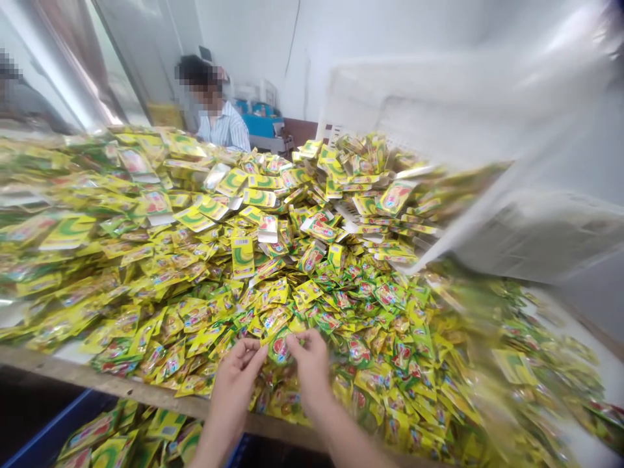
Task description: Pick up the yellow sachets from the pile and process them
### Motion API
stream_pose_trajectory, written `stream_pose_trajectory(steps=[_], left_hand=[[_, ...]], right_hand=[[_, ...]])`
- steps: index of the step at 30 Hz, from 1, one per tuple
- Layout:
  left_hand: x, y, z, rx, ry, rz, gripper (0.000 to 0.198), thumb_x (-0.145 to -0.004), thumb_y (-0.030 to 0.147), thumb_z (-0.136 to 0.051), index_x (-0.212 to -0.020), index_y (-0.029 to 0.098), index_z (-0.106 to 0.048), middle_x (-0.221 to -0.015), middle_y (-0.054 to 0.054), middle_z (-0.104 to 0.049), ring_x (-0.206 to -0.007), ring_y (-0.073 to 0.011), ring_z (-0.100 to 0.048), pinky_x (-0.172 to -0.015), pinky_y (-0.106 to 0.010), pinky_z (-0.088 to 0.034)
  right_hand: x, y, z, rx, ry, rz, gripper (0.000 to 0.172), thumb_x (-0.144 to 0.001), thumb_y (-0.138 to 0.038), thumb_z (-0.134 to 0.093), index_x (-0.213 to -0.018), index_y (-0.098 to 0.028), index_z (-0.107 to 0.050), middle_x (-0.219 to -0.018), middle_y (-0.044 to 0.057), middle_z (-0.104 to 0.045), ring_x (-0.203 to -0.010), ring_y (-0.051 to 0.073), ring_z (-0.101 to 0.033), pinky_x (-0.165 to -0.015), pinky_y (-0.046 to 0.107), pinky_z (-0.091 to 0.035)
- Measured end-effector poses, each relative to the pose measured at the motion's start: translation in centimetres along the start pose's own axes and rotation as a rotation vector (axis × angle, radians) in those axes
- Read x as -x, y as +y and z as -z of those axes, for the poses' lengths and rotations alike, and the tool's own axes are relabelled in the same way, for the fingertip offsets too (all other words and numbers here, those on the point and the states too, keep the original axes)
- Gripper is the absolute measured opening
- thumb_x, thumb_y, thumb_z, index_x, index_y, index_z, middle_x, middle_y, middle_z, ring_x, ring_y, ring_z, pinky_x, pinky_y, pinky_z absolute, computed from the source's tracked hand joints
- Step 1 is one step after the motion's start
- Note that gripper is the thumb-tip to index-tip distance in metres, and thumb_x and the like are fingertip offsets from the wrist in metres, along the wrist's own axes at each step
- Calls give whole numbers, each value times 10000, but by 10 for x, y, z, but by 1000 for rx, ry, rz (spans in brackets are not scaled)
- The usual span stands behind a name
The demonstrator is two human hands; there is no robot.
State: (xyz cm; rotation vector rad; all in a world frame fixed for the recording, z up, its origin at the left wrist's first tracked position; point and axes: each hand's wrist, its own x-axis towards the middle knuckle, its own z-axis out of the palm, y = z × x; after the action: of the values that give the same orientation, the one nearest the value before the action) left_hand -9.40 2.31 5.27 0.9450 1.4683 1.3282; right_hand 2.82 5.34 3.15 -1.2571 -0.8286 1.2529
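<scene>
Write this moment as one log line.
Left hand: pinching packet | right hand: pinching same packet | beneath: packet pile | lower left: blue crate holding packets

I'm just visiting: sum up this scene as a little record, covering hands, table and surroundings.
Left hand: pinching one side of a small packet
Right hand: gripping the same packet's other side
Table: heaped with loose packets and small boxes
White crate: tilted, at the right, boxes at its mouth
Blue bin: below the table's edge, holding more packets
Background: person in a striped shirt
</scene>
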Motion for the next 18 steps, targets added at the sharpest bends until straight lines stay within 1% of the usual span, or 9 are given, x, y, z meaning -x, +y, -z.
stream_pose_trajectory(steps=[2, 5, 9, 11, 13, 15, 16, 17, 18], left_hand=[[10, 1, -21, 135, 74, 31, 270, -785, 424, -698, -887, 217, -557, -661, 60, -559, -577, -98, -510, -524, -156, -396], [17, 5, -53, 259, 133, 78, 342, -742, 376, -756, -967, 241, -538, -776, 39, -642, -743, -127, -623, -646, -174, -480], [16, 15, -81, 379, 141, 133, 451, -648, 293, -826, -940, 254, -485, -809, 23, -701, -783, -183, -697, -683, -239, -530], [9, 23, -85, 391, 60, 111, 420, -653, 289, -815, -927, 249, -499, -814, 10, -717, -780, -203, -708, -703, -276, -544], [-9, 33, -82, 227, -92, 23, 318, -690, 325, -778, -908, 223, -569, -871, -32, -738, -833, -227, -707, -766, -312, -547], [-40, 46, -73, -205, -157, -155, 224, -801, 406, -648, -894, 201, -649, -946, -67, -744, -896, -237, -696, -809, -319, -538], [-61, 53, -67, -457, -137, -253, 265, -852, 427, -560, -906, 195, -676, -993, -79, -739, -941, -242, -684, -831, -322, -528], [-85, 60, -61, -752, -47, -372, 321, -897, 426, -458, -951, 204, -684, -1039, -76, -731, -987, -238, -669, -854, -322, -517], [-111, 66, -55, -884, 41, -410, 331, -890, 395, -449, -1018, 185, -670, -1087, -103, -712, -1049, -264, -638, -907, -360, -487]], right_hand=[[2, -2, 1, 34, 130, 82, 291, -748, -439, -703, -708, -201, -540, -617, -38, -518, -580, 151, -513, -536, 265, -455], [1, -6, 7, 86, 194, 166, 252, -801, -393, -658, -696, -204, -529, -659, -17, -554, -644, 167, -534, -627, 282, -459], [-6, -22, 23, 169, 183, 258, 173, -809, -348, -660, -797, -208, -558, -794, 18, -606, -745, 191, -567, -722, 306, -471], [-13, -37, 35, 205, 106, 305, 218, -770, -305, -706, -929, -208, -590, -922, 38, -627, -835, 203, -577, -775, 309, -470], [-23, -53, 49, 183, -31, 251, 208, -777, -320, -705, -918, -203, -606, -876, 28, -632, -780, 192, -581, -704, 287, -477], [-35, -67, 64, 130, -123, 143, 210, -821, -394, -661, -801, -197, -591, -690, -12, -580, -604, 156, -534, -548, 251, -443], [-40, -71, 72, 104, -132, 100, 252, -833, -430, -643, -762, -198, -574, -627, -30, -539, -540, 141, -498, -490, 238, -416], [-44, -74, 79, 81, -122, 67, 280, -830, -455, -642, -745, -201, -562, -596, -42, -509, -504, 131, -475, -454, 229, -398], [-47, -75, 86, 62, -103, 42, 296, -816, -469, -655, -733, -204, -552, -584, -49, -490, -490, 127, -468, -435, 224, -395]])
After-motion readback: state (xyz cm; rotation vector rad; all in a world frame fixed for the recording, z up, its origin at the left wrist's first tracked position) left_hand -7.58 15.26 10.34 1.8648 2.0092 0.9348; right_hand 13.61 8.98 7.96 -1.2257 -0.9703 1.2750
